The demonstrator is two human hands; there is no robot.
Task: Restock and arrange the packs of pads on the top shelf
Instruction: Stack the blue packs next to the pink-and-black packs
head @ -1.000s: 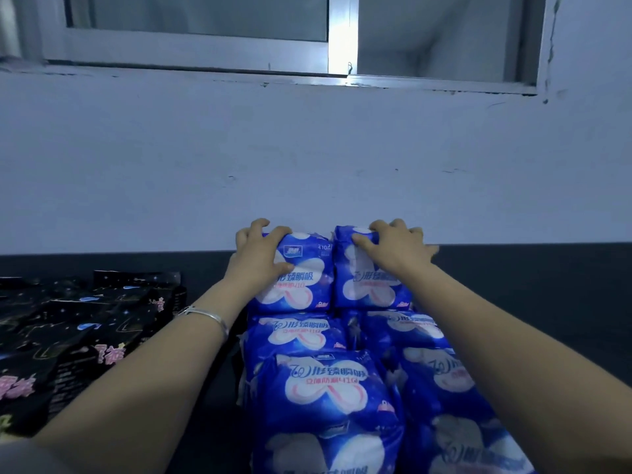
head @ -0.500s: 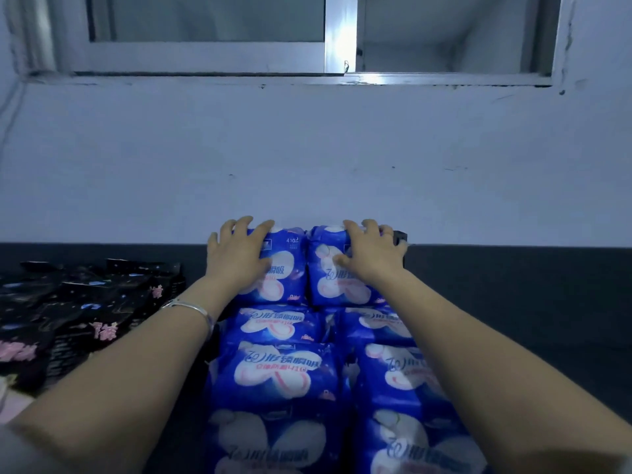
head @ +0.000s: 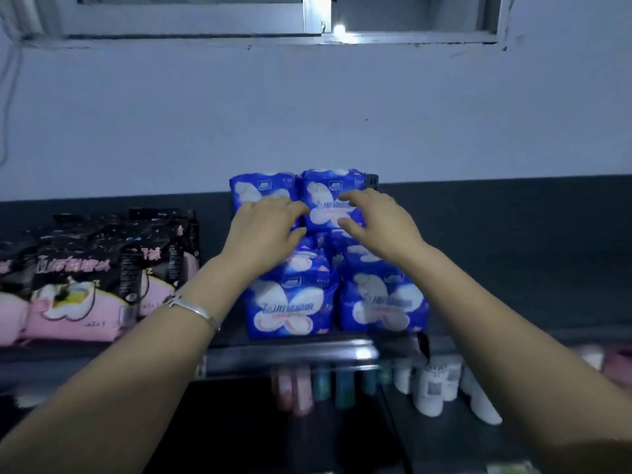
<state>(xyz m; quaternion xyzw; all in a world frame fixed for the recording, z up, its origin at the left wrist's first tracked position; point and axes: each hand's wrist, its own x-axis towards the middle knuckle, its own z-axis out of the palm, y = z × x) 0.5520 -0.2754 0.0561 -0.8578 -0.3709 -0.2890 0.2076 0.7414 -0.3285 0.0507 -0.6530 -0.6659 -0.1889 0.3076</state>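
Observation:
Blue packs of pads with white butterfly prints stand in two rows on the dark top shelf (head: pixel 513 268). The rear pair (head: pixel 261 188) (head: pixel 333 189) leans against the wall, and the front pair (head: pixel 287 309) (head: pixel 383 306) stands at the shelf's edge. My left hand (head: pixel 263 230) lies with relaxed fingers on the lower part of the rear left pack and the packs behind the front one. My right hand (head: pixel 379 224) touches the face of the rear right pack, fingers loosely bent, gripping nothing. The middle packs are mostly hidden under my hands.
Black and pink packs of pads (head: pixel 85 268) fill the shelf to the left. A metal rail (head: pixel 290 357) runs along the shelf's front edge. Below it stand white bottles (head: pixel 432 388) and pinkish tubes (head: pixel 294 391). A window frame (head: pixel 316 15) sits above the wall.
Both hands have slid back from the tops of the rear packs onto their fronts. The view has dropped, so the shelf's front rail and the lower shelf show.

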